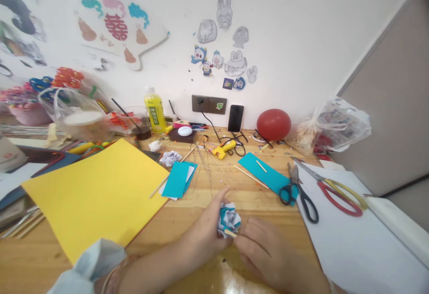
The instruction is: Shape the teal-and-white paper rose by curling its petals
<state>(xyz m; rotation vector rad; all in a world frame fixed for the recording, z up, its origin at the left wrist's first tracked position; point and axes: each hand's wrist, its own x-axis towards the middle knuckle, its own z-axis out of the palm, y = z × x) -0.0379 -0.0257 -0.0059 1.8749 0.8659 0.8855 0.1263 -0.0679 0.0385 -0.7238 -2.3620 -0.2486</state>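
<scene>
A crumpled paper flower [229, 218] in white and teal is held in my left hand [208, 220], near the front of the table. My left thumb points up beside it while the fingers wrap behind its far side. My right hand [263, 247] pinches a short pale wooden stick [230, 233], whose tip touches the flower's lower edge. Just beyond my hands lie stacked teal paper rectangles [177, 180] with white sheets under them. Behind that stack rests another crumpled paper flower [170, 158], greyish white.
Yellow card [100, 191] covers the left side. Black-handled scissors [298, 191] and red-and-yellow-handled scissors [338, 191] lie at right, over teal strip [264, 173] and white paper [355, 245]. Toward the wall are a yellow glue gun [225, 150], phone [235, 118], red balloon [274, 124] and drink bottle [155, 111].
</scene>
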